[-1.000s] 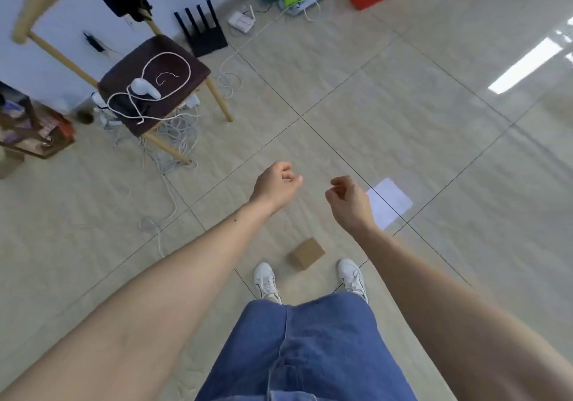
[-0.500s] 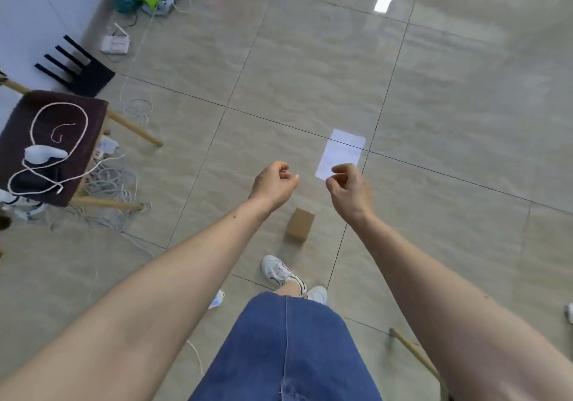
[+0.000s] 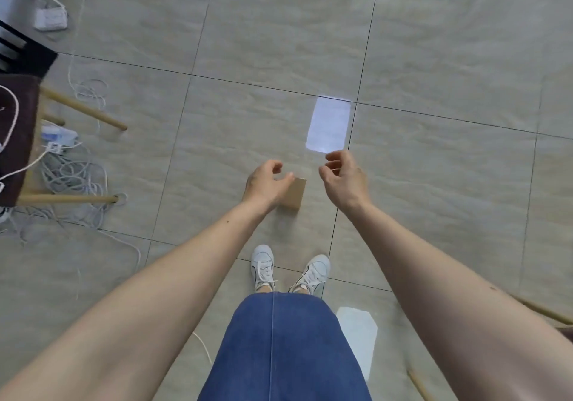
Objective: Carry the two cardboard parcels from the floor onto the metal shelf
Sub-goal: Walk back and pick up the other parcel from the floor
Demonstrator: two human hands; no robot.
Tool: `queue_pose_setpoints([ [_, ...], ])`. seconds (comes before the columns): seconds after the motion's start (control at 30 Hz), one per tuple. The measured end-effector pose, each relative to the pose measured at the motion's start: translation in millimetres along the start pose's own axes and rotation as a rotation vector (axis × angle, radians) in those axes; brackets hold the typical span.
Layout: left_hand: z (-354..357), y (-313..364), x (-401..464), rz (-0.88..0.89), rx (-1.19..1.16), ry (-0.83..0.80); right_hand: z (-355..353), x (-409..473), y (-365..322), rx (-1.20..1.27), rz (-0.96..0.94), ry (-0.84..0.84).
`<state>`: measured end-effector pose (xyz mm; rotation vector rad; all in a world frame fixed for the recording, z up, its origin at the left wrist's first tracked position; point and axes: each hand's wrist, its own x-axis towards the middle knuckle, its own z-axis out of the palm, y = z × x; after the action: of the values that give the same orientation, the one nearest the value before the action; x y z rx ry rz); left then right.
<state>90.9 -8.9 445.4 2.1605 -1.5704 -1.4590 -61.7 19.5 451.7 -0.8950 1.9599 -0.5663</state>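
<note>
One small brown cardboard parcel [image 3: 295, 194] lies on the tiled floor just ahead of my feet, partly covered by my left hand. My left hand [image 3: 267, 183] hovers over its left side with fingers curled and apart, holding nothing. My right hand [image 3: 342, 177] is to the right of the parcel, fingers loosely curled and apart, also holding nothing. Whether either hand touches the parcel I cannot tell. No second parcel and no metal shelf are in view.
A wooden chair [image 3: 18, 140] with a dark seat stands at the left, with tangled white cables [image 3: 71, 177] on the floor beneath it. A power strip [image 3: 51, 19] lies at the far left. Wooden legs [image 3: 542, 309] show at the lower right. Bright light patches [image 3: 328, 126] mark the tiles.
The view has swung right and tilted down, so the chair slid to the left edge. Both hands have dropped toward the parcel and their fingers have loosened.
</note>
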Motion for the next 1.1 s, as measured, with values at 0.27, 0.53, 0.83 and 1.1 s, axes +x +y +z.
queue_pose_setpoints([
  [0.27, 65.5, -74.9, 67.0, -0.022, 0.054, -0.043, 65.5, 47.9, 79.9, 0.083, 0.130, 0.003],
  [0.53, 134.1, -172.6, 170.7, -0.052, 0.117, -0.103, 161.7, 126.2, 174.3, 0.062, 0.205, -0.041],
  [0.83, 202.0, -256.3, 285.4, -0.098, 0.068, -0.162, 250.7, 210.8, 272.0, 0.011, 0.323, -0.141],
  [1.1, 237.4, -287.2, 350.6, -0.146, 0.021, -0.254, 295.0, 266.0, 314.4, 0.004, 0.396, -0.153],
])
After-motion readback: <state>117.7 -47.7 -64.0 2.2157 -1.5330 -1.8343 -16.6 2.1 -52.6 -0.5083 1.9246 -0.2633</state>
